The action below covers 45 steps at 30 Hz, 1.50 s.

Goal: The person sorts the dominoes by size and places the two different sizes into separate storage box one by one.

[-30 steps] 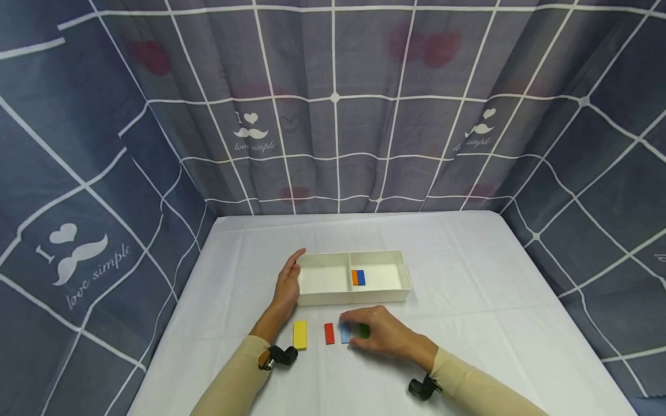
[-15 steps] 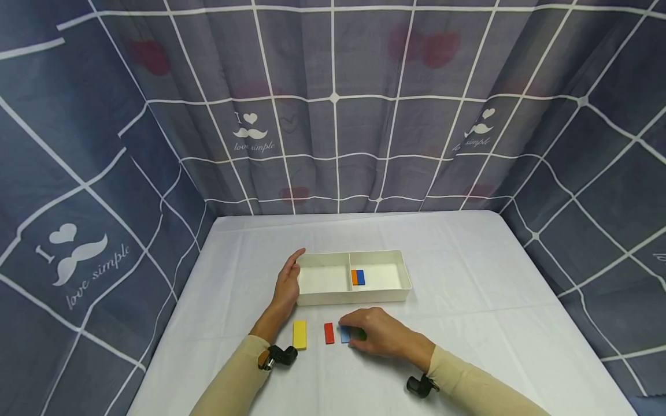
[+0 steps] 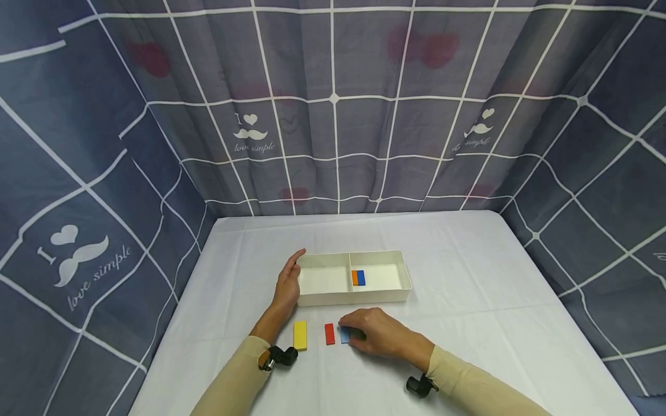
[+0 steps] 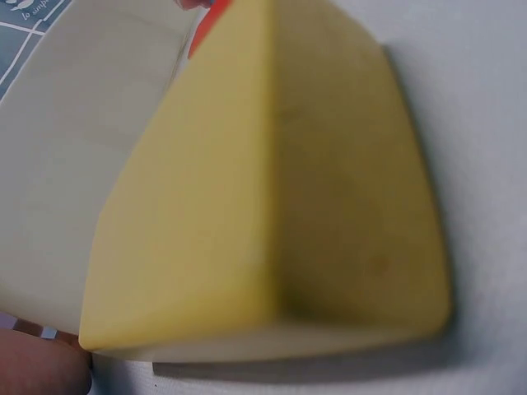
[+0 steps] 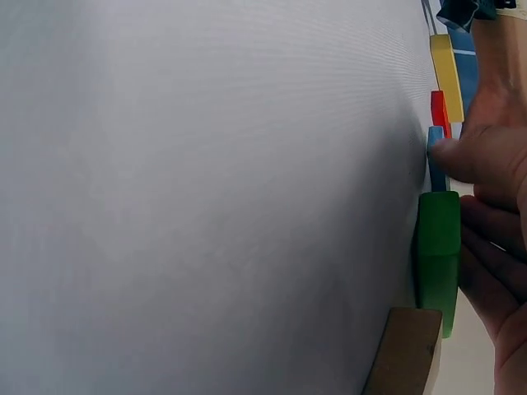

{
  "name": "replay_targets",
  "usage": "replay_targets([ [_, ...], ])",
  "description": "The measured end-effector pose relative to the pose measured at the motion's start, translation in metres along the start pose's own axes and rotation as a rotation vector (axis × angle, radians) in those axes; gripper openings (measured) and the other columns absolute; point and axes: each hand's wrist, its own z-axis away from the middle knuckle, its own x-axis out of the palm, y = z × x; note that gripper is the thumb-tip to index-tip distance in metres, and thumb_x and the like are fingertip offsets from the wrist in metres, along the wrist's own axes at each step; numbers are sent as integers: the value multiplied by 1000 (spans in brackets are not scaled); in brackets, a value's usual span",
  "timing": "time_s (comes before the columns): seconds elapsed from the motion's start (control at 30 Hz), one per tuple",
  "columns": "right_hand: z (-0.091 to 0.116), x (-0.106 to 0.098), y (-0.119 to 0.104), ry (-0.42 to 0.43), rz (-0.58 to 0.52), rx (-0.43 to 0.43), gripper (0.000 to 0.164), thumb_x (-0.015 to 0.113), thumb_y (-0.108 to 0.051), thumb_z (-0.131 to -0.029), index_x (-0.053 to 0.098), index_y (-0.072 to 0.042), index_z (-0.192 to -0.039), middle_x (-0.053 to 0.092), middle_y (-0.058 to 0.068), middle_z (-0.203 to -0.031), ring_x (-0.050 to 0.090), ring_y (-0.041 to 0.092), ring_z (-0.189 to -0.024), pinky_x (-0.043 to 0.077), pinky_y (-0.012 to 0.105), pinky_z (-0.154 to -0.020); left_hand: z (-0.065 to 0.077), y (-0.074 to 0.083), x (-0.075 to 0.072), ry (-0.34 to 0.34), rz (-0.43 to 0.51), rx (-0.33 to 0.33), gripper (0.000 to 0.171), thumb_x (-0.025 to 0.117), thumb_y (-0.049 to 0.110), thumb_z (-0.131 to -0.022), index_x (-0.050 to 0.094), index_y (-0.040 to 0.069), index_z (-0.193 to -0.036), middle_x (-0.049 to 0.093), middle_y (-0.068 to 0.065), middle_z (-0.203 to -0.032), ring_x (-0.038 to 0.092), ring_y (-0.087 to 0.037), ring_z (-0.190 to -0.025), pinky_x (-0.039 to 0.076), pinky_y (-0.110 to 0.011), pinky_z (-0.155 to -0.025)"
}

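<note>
My left hand (image 3: 284, 290) rests against the left end of the cream divided box (image 3: 325, 299), its fingers fairly straight. My right hand (image 3: 387, 334) pinches a light blue block (image 3: 345, 335) lying on the table, thumb at the near end and index finger at the far end. In the right wrist view, the thumb touches that blue block's end. A green block (image 5: 438, 247) stands beside it, under the right hand and mostly hidden in the head view. Left of the blue block are a red block (image 3: 330, 334) and a larger yellow block (image 3: 300, 335), near the left wrist.
An orange block (image 3: 355, 278) and a dark blue block (image 3: 361, 278) lie side by side in the box's right compartment, against the divider. A brown block (image 5: 403, 354) lies past the green one. White cloth covers the table (image 3: 468, 277); gridded curtains (image 3: 333, 127) surround it.
My right hand has shifted slightly left over the blue block, covering more of the green one. My left hand, the box and the other blocks stay put.
</note>
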Motion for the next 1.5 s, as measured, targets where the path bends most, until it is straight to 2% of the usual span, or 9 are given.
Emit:
replay_targets([
  [0.37,-1,4,-3,9,27,19,38,86,-18,-96,77,-9,-132,80,-2,-128,74,8,-119,60,27,-104,-2,-1,0,2,10,5,48,31,21,-122,45,29,-167,40,-15,-174,36,-39,-162,25,-62,-135],
  [0.57,-1,0,-6,13,-7,19,38,86,-17,-97,77,-9,-133,79,-2,-130,74,9,-120,60,28,-105,-1,-4,0,2,12,-6,48,31,23,-122,46,30,-167,39,-14,-175,35,-38,-163,23,-62,-135],
  [0.8,-2,-11,-6,66,-47,-31,38,88,-15,-94,77,-8,-130,80,-1,-128,75,9,-117,62,30,-103,-1,-3,-1,3,12,1,48,31,22,-121,46,30,-166,39,-12,-176,34,-37,-164,23,-61,-136],
  [1.0,-4,-27,-6,82,-42,-33,41,89,-14,-93,77,-6,-131,80,0,-129,77,11,-112,63,28,-98,-3,-4,0,8,3,13,48,32,20,-121,47,27,-166,38,-12,-176,32,-38,-164,23,-61,-136],
  [1.2,-5,-51,-7,105,-70,-56,43,90,-11,-92,76,-7,-132,81,2,-128,77,14,-115,63,32,-101,-3,-3,-1,4,4,24,48,32,20,-121,47,25,-166,37,-14,-176,30,-41,-165,21,-63,-135],
  [1.5,-7,-83,3,138,-34,-43,45,92,-10,-89,77,-7,-132,81,2,-128,78,17,-116,64,34,-100,-2,-2,-1,1,16,-1,48,30,22,-122,46,30,-166,37,-11,-177,31,-37,-165,22,-61,-136],
])
